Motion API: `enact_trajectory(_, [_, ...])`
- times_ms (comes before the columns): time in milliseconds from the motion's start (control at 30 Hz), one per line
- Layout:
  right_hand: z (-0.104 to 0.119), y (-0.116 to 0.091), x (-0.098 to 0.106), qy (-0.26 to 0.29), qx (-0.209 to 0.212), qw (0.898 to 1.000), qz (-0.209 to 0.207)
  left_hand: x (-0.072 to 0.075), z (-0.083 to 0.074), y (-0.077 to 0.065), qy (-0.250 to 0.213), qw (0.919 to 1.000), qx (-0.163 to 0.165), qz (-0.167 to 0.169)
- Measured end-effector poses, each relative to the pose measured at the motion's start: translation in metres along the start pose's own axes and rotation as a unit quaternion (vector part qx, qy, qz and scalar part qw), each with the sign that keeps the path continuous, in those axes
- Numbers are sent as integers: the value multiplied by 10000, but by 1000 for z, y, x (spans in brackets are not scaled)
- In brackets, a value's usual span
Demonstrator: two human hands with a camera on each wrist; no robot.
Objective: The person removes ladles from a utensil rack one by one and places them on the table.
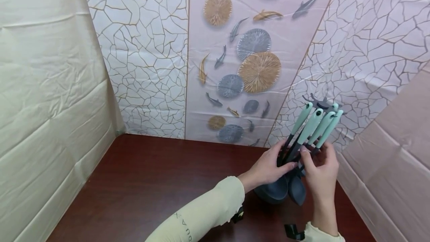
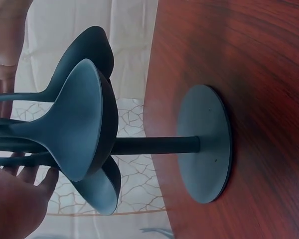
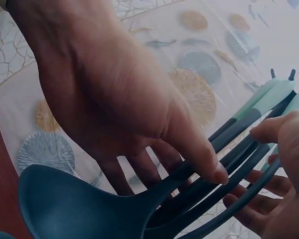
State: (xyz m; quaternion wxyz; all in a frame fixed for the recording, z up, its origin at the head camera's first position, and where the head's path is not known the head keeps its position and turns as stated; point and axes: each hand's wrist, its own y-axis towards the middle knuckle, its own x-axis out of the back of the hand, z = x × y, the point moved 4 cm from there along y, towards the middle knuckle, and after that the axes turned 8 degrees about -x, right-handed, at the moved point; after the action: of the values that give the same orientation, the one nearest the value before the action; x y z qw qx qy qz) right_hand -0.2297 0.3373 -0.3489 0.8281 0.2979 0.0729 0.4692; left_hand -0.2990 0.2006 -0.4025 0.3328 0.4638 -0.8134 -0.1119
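Several dark kitchen utensils with mint-green handles hang in a bunch around a dark utensil stand, its hooked top showing behind the handle ends. Its post and round base show in the left wrist view. My left hand grips the shafts from the left, thumb in front and fingers behind, just above the ladle's bowl. From the right, my right hand holds the shafts just below the green handles, its thumb against one of them. A spoon-shaped head hangs beside the ladle.
The stand is on a dark red-brown wooden table, towards its right side. Behind it rises a patterned cloth wall. Cream cloth closes the left side, and another cloth wall is close to my right hand.
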Motion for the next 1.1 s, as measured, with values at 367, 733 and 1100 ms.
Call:
enact_trajectory(367, [-14, -5, -3, -690, -919, 9933, 153, 0, 5, -2, -263, 9991, 331, 48])
enact_trajectory(733, [-17, 2, -1, -1325, -1371, 9817, 10, 6, 5, 0, -385, 9986, 362, 84])
enact_trajectory(1100, [-16, 5, -3, -1322, -1316, 9819, -326, 4, 6, -1, -503, 9981, 359, -12])
